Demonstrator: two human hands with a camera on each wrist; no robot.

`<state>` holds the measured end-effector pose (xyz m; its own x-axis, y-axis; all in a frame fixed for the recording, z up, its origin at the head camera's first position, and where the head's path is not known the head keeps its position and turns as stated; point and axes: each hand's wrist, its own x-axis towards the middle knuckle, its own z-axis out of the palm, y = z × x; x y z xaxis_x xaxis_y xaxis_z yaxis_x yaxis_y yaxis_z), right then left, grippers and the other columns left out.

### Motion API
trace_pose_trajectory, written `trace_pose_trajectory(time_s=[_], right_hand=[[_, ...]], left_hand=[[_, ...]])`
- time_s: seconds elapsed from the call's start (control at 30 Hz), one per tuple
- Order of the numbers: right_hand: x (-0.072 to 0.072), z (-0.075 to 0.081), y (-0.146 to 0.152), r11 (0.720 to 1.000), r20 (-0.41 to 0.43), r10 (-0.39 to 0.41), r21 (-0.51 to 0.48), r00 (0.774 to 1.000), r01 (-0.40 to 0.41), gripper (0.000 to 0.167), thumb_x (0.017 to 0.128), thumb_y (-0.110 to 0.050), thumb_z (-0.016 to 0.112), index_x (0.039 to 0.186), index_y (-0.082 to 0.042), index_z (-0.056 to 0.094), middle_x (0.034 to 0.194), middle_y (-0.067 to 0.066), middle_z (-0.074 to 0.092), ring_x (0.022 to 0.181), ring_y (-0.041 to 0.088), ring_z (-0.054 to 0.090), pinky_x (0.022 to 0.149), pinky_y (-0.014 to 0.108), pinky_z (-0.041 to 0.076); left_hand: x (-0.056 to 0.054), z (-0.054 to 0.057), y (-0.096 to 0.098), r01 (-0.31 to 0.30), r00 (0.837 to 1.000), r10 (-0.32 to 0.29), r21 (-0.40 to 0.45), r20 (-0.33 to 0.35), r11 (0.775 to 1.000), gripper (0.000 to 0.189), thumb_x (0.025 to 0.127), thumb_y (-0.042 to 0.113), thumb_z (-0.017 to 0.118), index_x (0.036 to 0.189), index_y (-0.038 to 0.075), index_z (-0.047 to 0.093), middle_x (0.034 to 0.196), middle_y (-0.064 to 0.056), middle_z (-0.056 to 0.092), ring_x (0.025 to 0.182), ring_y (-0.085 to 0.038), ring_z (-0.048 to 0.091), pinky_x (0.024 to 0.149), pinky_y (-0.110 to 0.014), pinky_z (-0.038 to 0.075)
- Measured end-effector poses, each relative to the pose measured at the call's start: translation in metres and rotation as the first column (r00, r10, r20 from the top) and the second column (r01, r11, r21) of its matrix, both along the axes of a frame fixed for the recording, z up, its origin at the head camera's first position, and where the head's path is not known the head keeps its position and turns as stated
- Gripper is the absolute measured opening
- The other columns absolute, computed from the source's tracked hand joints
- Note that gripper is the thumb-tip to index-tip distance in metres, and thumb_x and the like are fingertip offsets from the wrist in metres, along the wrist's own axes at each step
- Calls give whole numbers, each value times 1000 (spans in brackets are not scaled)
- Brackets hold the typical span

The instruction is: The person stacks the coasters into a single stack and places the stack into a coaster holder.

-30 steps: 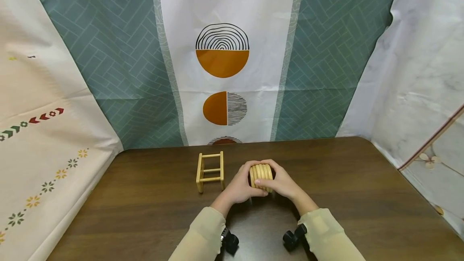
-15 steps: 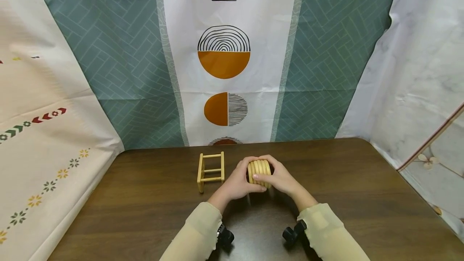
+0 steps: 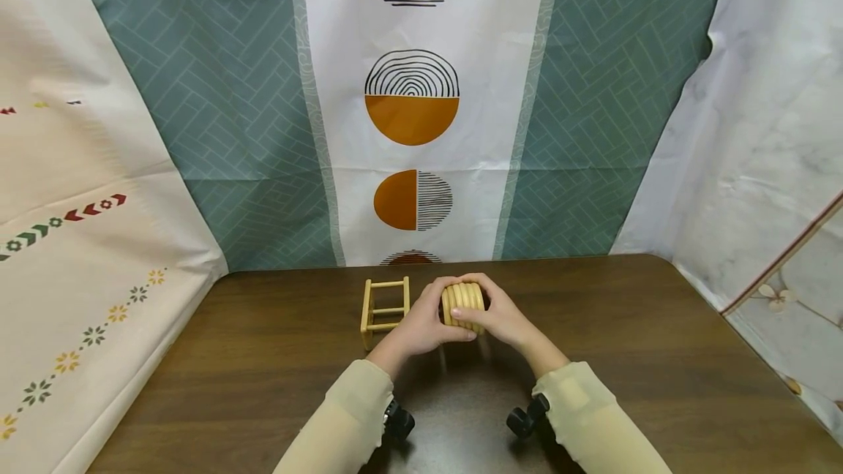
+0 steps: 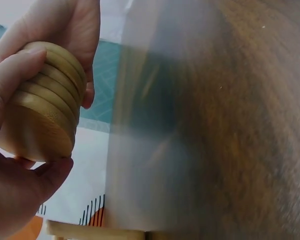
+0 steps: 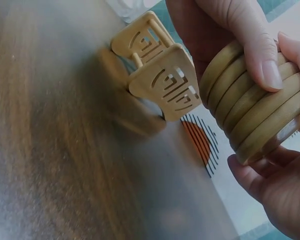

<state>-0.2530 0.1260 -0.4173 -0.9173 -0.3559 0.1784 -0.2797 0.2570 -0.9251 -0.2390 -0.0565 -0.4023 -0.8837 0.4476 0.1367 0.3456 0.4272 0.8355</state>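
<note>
A stack of several round, light wooden coasters (image 3: 464, 298) lies on its side between my two hands, held above the table. My left hand (image 3: 418, 326) grips its left end, fingers over the far side and thumb in front. The right hand (image 3: 506, 319) holds the other end, its thumb across the near rims. In the left wrist view, the flat face of the end coaster (image 4: 37, 132) shows. To the left of the hands stands a small wooden rack (image 3: 366, 313) with crossbars; the left hand partly covers its lower right. Cut-out patterns mark the rack's side panels (image 5: 146, 86) in the right wrist view.
The dark brown wooden table (image 3: 276, 379) reaches back to a green and white patterned cloth (image 3: 421, 123). A cream embroidered cloth (image 3: 99, 269) hangs along its left side, a white marbled one (image 3: 757, 167) on the right. Black wrist cameras (image 3: 399, 421) sit under the sleeves.
Both hands have carried the coaster stack left and a little farther from me, nearer the rack. The rack stays standing in its place; the head view has shifted slightly.
</note>
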Motion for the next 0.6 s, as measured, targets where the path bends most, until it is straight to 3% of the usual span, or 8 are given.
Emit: trace_pose_trajectory(time_s=[0.27,0.5,0.6], right_hand=[[-3,9,-11,999,2,30,-35,1000,-30,49,82,-14,71,126,-9,50,114,16,54,89,20,54,71,34,51],[10,39,-24,998,2,45,-46,999,-45,48,81,-12,71,123,-1,49,111,19,55,86,17,53,71,31,51],[10,42,-29,998,7,48,-43,999,-48,49,81,-11,70,124,1,49,111,19,54,86,17,54,71,31,51]], left_hand=[[-3,7,-10,4,1000,-4,9,-9,1000,85,70,27,84,139,19,35,130,-7,43,103,-20,47,87,-35,46],[-5,14,-19,5,1000,-5,62,2,998,83,68,22,85,136,19,39,127,-5,46,105,-20,48,88,-35,46],[-6,16,-24,-2,1000,1,66,15,998,81,68,22,86,135,21,40,127,-5,46,105,-21,49,88,-36,47]])
